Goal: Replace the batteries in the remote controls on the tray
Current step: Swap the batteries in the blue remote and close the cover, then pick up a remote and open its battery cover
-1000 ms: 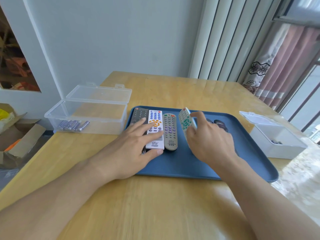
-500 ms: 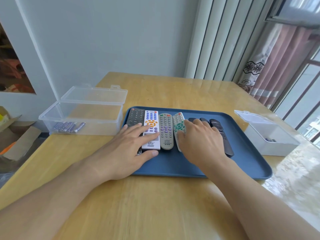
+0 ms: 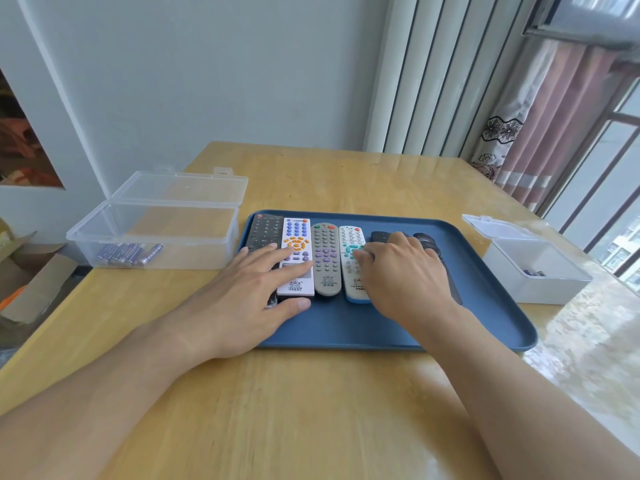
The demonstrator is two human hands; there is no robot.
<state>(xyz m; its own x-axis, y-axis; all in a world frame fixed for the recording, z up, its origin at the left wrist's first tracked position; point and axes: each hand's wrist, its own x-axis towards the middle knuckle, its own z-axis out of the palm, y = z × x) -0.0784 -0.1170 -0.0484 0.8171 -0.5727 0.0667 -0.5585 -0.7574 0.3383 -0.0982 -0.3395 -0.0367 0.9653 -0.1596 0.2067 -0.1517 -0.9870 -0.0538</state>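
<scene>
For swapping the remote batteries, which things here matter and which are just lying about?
Part of the job:
blue tray
remotes
clear box of batteries
white box

Lying about:
cardboard boxes
curtain

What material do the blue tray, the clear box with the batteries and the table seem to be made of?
The tray looks like matte plastic: even blue colour, rounded moulded rim, little glare. The clear box is probably thin hard plastic, since it is see-through with moulded latch tabs on its open lid. The table looks like light wood, or a wood-look surface, with visible grain and a smooth, slightly shiny finish.
</scene>
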